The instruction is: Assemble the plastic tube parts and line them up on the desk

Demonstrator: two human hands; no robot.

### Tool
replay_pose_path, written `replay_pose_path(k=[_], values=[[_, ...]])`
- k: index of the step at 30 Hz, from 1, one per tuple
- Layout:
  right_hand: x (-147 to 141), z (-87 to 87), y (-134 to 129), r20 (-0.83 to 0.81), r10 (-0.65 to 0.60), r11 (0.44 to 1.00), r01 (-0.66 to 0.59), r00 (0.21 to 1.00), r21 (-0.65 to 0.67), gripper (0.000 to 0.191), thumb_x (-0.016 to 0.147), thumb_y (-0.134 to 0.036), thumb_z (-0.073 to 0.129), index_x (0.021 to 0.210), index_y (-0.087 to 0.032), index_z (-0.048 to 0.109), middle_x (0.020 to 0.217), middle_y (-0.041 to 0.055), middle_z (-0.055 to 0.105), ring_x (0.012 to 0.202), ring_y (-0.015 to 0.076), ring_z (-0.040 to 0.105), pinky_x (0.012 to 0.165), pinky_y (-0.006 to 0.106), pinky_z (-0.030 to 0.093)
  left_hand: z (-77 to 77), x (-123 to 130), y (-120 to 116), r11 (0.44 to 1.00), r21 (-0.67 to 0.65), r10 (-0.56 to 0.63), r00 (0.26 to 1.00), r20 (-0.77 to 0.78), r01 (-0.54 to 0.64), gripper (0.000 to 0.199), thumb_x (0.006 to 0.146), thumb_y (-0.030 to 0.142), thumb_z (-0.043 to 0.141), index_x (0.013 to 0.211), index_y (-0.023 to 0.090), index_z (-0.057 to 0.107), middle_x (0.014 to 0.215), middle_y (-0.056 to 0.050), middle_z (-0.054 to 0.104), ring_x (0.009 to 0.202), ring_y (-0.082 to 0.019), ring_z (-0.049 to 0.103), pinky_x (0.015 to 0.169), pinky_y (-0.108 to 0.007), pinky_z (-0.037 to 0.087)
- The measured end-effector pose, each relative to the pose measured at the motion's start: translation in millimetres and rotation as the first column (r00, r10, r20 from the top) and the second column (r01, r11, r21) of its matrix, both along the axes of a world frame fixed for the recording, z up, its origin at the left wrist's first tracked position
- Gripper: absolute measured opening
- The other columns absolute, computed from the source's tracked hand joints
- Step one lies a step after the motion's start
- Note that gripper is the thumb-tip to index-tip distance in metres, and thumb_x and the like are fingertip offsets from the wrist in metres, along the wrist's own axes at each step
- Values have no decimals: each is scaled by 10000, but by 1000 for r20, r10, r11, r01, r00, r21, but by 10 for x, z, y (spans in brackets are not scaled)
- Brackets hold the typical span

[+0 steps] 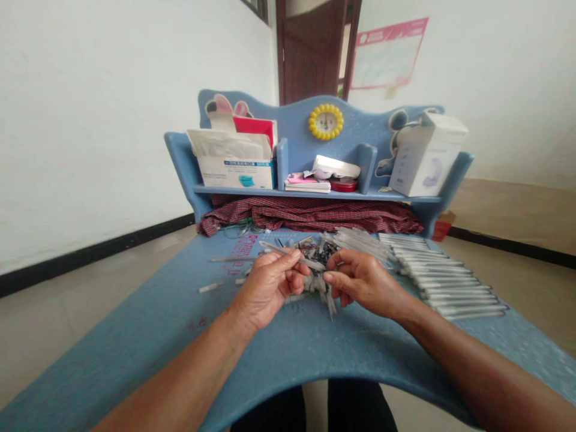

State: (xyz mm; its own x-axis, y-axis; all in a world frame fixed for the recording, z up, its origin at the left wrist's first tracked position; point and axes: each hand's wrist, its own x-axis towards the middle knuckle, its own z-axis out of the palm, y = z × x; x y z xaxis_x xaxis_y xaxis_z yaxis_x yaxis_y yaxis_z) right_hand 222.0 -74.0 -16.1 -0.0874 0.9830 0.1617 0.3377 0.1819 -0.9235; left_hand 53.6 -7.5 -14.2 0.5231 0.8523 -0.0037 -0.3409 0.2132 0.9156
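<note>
Translucent and slender, a plastic pen-like tube (pixel 311 263) sits pinched in the left hand (pixel 272 281) above the blue counter (pixel 288 354); the right hand (pixel 365 281) curls its fingers nearly closed by one end, grip unclear.

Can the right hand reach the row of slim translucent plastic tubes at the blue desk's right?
Probably yes: the right hand is just left of the row of tubes, and nothing visible blocks the way between.
</note>
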Motion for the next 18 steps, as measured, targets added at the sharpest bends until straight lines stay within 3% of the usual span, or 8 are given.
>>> replay_pose_path(k=[5, 11, 16, 18], values=[[-13, -20, 5, -5, 41, 996, -41, 999, -73, 430, 854, -540, 387, 732, -150, 520, 497, -5, 572, 355, 78, 509, 355, 171, 385, 26, 0, -17, 1000, 0, -15, 1000, 1, 15, 138, 733, 223, 651, 705, 108, 579, 581, -20, 614, 393, -54, 486, 401, -167, 384], [-38, 12, -2, -78, -47, 999, 48, 996, 4, 331, 736, -472, 611, 779, -166, 493, 517, -35, 570, 385, 74, 516, 375, 166, 402, 29, -2, -32, 1000, 3, 12, 1000, 4, -12, 114, 755, 205, 623, 726, 107, 572, 588, -25, 620, 399, -54, 489, 407, -165, 391], [-40, -25, 13, -86, 17, 997, -23, 996, -79, 435, 833, -569, 395, 720, -160, 491, 496, -2, 585, 344, 86, 507, 350, 187, 384, 15, -5, -17, 1000, 11, 4, 1000, -9, -4, 98, 764, 194, 612, 752, 108, 566, 594, -26, 623, 398, -58, 494, 403, -162, 390], [-36, -39, 22, -98, -12, 997, 5, 995, -71, 379, 808, -543, 472, 780, -166, 486, 511, -17, 585, 361, 88, 516, 357, 185, 390, 13, -5, -15, 1000, 16, 11, 1000, -9, -11, 106, 760, 198, 617, 746, 106, 567, 596, -28, 623, 398, -59, 495, 406, -168, 397]])
